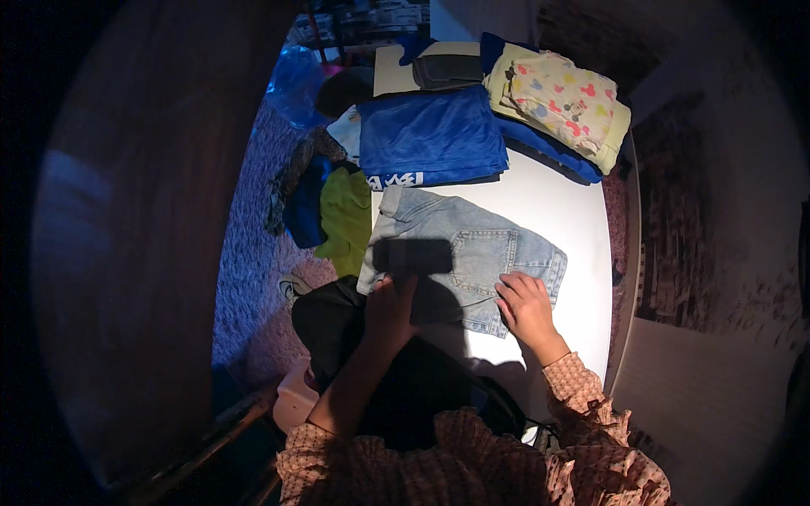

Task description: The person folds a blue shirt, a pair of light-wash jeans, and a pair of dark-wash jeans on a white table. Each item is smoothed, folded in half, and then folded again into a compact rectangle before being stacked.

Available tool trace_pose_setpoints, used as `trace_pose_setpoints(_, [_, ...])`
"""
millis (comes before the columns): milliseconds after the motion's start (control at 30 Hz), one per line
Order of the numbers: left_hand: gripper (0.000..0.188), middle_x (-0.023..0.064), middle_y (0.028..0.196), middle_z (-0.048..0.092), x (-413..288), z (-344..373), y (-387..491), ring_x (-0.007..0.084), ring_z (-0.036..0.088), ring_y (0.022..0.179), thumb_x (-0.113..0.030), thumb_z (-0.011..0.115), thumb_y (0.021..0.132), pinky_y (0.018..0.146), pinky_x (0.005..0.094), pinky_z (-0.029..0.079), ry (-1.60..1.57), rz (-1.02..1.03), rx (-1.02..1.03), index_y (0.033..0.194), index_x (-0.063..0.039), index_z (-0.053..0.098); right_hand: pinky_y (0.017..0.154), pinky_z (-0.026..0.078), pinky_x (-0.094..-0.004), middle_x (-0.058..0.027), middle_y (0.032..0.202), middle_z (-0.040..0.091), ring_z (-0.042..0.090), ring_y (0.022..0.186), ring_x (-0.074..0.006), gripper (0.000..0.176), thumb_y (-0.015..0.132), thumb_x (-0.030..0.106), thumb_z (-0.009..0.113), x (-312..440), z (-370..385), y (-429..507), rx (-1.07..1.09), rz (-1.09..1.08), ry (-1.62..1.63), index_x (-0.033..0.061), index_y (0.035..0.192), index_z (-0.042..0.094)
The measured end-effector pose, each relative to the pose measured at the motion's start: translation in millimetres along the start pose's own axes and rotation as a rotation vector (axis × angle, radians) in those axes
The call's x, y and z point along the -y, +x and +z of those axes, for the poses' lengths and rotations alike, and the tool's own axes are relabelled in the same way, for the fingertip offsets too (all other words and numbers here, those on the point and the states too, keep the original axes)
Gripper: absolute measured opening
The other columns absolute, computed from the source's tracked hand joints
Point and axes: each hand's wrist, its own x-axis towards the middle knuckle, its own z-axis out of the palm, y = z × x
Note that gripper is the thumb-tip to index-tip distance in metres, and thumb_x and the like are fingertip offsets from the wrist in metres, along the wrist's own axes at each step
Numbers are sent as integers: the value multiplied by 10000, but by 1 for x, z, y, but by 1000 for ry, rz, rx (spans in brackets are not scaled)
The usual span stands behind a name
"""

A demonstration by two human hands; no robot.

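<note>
Folded light-blue denim shorts (485,253) lie on the white table before me, a stitched patch pocket facing up. My right hand (526,310) rests on them at the pocket's near corner, fingers slightly bent and spread. In shadow, my left hand (391,311) touches the near left edge of the denim; whether its fingers pinch the cloth is hard to see. A dark shadow falls across the left half of the shorts.
Beyond the shorts is a folded blue garment stack (430,129). Farther right, a patterned garment (563,101) tops another pile. A dark folded item (447,71) lies at the back. Green cloth (345,215) hangs by the table's left edge, above a carpet (243,209).
</note>
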Motion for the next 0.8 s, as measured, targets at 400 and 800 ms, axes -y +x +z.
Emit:
trace_pose_setpoints(400, [384,153,1148,556,-2,-25,9,359,560,1061,-77,763,657,930,467,450,-259,184,-519,1017,-70,629,1025,369,-461,-176,1266,545,513,1194,-352,551,650,109,738,0,-16,-10,22,40,13,25,1173,586])
trace_pose_setpoints(800, [271,81,914,647,-65,-128,76,287,615,929,-6,720,718,898,436,434,-671,442,-669,967,-74,636,667,516,-274,-124,781,703,662,728,-120,234,751,-21,653,-36,-117,14,-334,480,248,-1,981,693])
